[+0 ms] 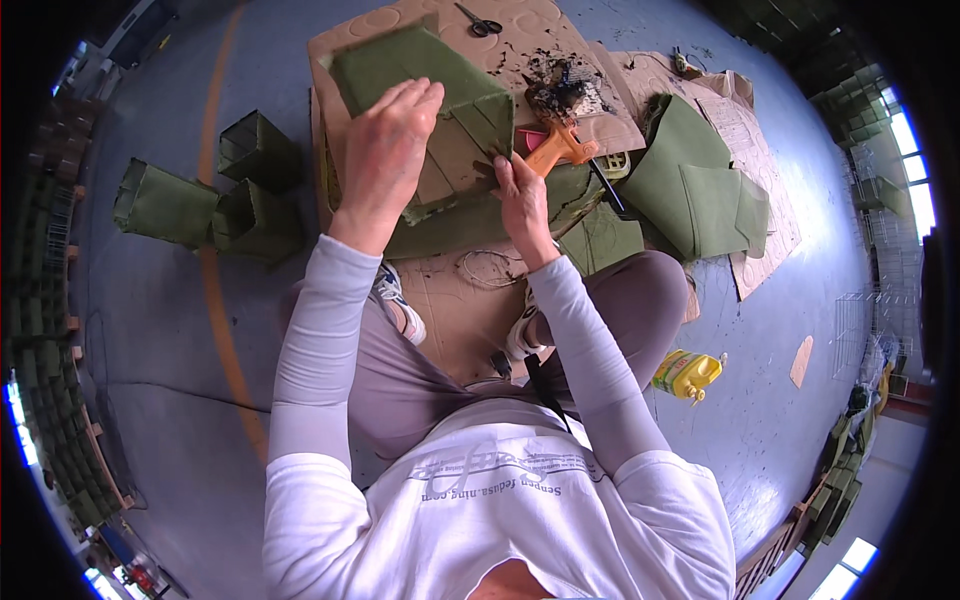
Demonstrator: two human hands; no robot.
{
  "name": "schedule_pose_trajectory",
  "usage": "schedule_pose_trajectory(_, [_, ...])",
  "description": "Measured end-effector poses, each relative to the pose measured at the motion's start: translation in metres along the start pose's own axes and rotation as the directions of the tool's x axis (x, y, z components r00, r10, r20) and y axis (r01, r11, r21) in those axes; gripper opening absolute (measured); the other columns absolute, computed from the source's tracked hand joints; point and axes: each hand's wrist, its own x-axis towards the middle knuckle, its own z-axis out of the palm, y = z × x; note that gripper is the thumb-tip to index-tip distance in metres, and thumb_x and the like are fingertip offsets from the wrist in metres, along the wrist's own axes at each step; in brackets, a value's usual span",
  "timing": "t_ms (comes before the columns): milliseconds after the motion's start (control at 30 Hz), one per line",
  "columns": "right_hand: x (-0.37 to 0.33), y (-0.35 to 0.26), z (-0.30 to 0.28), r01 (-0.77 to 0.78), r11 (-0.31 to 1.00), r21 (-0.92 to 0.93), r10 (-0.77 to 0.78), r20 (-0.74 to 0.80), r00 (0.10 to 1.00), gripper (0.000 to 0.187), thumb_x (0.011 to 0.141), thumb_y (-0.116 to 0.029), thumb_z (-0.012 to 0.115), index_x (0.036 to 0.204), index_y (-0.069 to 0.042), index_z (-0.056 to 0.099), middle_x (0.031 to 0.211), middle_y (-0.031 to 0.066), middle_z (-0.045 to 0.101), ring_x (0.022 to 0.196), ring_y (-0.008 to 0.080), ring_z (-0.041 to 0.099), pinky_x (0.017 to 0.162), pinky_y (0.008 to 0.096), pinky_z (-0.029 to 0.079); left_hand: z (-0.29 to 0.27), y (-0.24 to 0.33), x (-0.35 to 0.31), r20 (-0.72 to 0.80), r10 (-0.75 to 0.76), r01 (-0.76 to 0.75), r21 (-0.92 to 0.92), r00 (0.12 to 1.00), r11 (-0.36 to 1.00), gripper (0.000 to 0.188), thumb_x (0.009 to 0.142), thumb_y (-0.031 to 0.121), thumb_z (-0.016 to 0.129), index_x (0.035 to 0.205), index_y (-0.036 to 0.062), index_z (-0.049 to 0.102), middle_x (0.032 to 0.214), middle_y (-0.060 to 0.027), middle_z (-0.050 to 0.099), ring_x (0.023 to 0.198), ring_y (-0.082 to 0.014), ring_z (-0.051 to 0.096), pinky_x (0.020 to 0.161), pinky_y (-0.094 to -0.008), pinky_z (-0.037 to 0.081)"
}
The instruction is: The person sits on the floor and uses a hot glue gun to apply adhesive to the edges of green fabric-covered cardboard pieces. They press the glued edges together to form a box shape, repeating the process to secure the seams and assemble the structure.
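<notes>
A green felt box (468,135) with folded walls is tilted over the cardboard in front of me. My left hand (388,150) lies across its near upper edge, fingers together and bent over the felt; the thumb is hidden. My right hand (522,200) pinches the box's right corner between thumb and fingers. Just beyond those fingers is an orange glue gun (562,147) with a black stand or rod, apart from my grip as far as I can see. More green felt (440,236) lies under the box.
Black-handled scissors (480,22) and dark scraps (565,90) lie on the cardboard sheet (375,22). Folded green felt panels (690,190) spread to the right. Finished-looking felt boxes (168,203) stand on the left floor. A yellow jug (686,375) is beside my right knee.
</notes>
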Motion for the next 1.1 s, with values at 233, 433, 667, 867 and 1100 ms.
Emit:
schedule_pose_trajectory(233, [-0.017,0.064,-0.055,-0.004,0.998,0.067,0.02,-0.246,0.969,0.034,0.1,-0.025,0.063,0.119,0.003,0.064,0.093,0.0146,0.069,0.082,0.0176,0.065,0.077,0.0336,0.054,0.014,0.008,-0.013,0.081,-0.099,0.116,-0.231,0.992,0.966,0.04,0.076,0.0,0.074,0.116,-0.0005,0.069,0.121,-0.0164,0.068,0.115,-0.031,0.064,0.098,-0.038,0.053])
schedule_pose_trajectory(433, [0.025,0.06,-0.047,-0.025,0.902,-0.431,-0.092,-0.249,0.964,0.043,0.087,-0.03,0.077,0.105,0.004,0.059,0.104,0.0216,0.069,0.092,0.0362,0.068,0.085,0.042,0.053,0.022,0.009,-0.014,0.094,-0.149,0.17,-0.277,0.984,0.946,0.041,0.075,0.003,0.079,0.115,0.0005,0.07,0.121,-0.0144,0.068,0.115,-0.0299,0.064,0.098,-0.0378,0.053])
schedule_pose_trajectory(667, [0.057,0.07,-0.031,-0.296,0.901,-0.317,0.145,-0.421,0.895,0.05,0.075,-0.031,0.084,0.096,0.007,0.059,0.099,0.0235,0.07,0.091,0.0363,0.07,0.081,0.0395,0.055,0.016,0.005,-0.009,0.119,-0.167,0.194,-0.278,0.979,0.941,0.04,0.075,0.004,0.08,0.114,0.0017,0.07,0.12,-0.0135,0.069,0.113,-0.0298,0.064,0.096,-0.0375,0.053])
schedule_pose_trajectory(867, [0.063,0.068,-0.071,-0.455,0.54,0.708,0.467,0.197,0.862,0.023,0.084,-0.009,0.068,0.101,0.003,0.057,0.081,0.0114,0.064,0.068,0.0265,0.066,0.065,0.0398,0.06,0.019,-0.001,-0.009,0.103,-0.191,0.214,-0.309,0.976,0.927,0.04,0.075,0.004,0.08,0.114,0.0011,0.07,0.119,-0.0135,0.069,0.111,-0.0304,0.065,0.095,-0.0375,0.053])
schedule_pose_trajectory(1100, [0.093,0.06,-0.071,-0.3,0.854,0.425,0.333,-0.003,0.943,0.012,0.083,-0.002,0.066,0.091,0.004,0.059,0.082,0.0143,0.064,0.069,0.0252,0.065,0.067,0.0376,0.058,0.021,0.0,-0.008,0.094,-0.179,0.199,-0.307,0.979,0.931,0.04,0.076,0.005,0.08,0.114,0.0006,0.07,0.118,-0.0135,0.069,0.11,-0.0306,0.065,0.095,-0.0375,0.053])
